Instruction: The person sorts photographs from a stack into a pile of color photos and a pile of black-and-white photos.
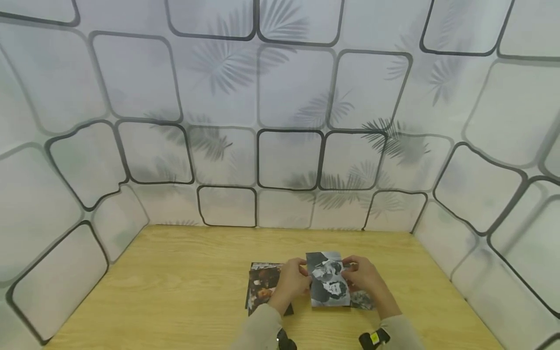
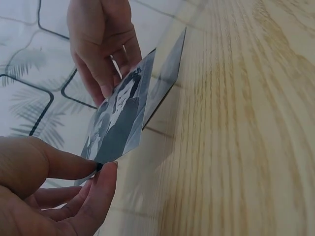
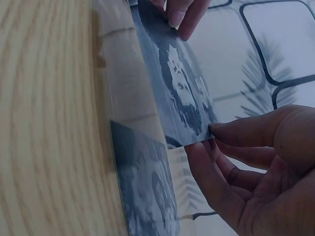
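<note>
Both hands hold up a black-and-white photo print (image 1: 328, 279) of bearded faces, tilted above the table. At its left edge, my left hand (image 1: 290, 281) pinches it between thumb and fingers, as the left wrist view shows close up. The opposite edge is pinched by my right hand (image 1: 364, 281), thumb on the picture side and fingers behind. Below the right hand, another grey photo print (image 3: 145, 187) lies on the wood, partly covered by the held one in the head view. Beside the left hand is a loose pile of photo prints (image 1: 262, 287), a dark colour one on top.
The light wooden table (image 1: 175, 282) spreads out on both sides. Behind and around it hangs a pale curtain (image 1: 288, 160) with rounded squares and leaf prints. Dark bands (image 1: 374, 338) sit on the wrists over light sleeves.
</note>
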Available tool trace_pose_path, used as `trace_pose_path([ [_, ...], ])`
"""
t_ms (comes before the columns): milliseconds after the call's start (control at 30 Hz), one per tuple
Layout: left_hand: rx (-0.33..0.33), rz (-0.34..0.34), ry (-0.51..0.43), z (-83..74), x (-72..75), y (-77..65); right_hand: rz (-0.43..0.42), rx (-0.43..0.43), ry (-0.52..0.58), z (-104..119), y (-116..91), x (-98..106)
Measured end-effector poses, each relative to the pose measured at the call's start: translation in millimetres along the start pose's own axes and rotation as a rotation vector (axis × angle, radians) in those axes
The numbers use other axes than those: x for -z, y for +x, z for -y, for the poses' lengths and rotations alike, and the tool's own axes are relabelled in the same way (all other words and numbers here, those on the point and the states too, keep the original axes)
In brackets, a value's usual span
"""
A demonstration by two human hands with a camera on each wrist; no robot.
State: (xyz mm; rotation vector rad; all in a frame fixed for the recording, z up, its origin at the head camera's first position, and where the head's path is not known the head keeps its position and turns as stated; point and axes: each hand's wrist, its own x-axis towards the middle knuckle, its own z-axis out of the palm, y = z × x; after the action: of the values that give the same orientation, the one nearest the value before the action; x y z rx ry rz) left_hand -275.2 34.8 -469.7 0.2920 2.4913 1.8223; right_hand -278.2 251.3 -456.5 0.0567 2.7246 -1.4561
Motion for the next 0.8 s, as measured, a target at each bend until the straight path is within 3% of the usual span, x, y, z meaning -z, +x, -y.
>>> trace_pose_path([
  [333,-0.009,0.034,0.030,-3.5,-23.0,16.8,-0.002,-0.038,0.032,-12,2,24],
  [800,0.024,0.035,0.020,-12.1,-46.8,28.0,-0.039,-0.082,0.050,-23,1,43],
])
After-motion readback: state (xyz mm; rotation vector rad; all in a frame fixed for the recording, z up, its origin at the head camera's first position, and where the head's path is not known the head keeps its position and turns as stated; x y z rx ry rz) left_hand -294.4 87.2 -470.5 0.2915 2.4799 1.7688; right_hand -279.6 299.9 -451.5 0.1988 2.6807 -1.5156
